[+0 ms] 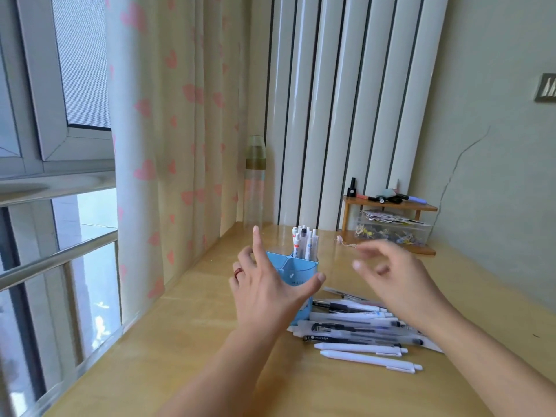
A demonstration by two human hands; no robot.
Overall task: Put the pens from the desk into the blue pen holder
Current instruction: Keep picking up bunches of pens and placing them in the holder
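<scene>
A blue pen holder [296, 267] with divided compartments stands on the wooden desk [186, 341]. Several white pens [304, 243] stand upright in its back compartment. A pile of several white and black pens [361, 329] lies flat on the desk just right of the holder. My left hand [264, 287] is spread against the holder's near left side, thumb across its front, a ring on one finger. My right hand [394, 275] hovers blurred above the pile, fingers apart and holding nothing.
A clear bottle with a green cap [255, 182] stands behind the holder by the heart-print curtain [168, 145]. A small wooden shelf [391, 206] with markers and a clear box of clips [391, 231] sits at the back right against the wall.
</scene>
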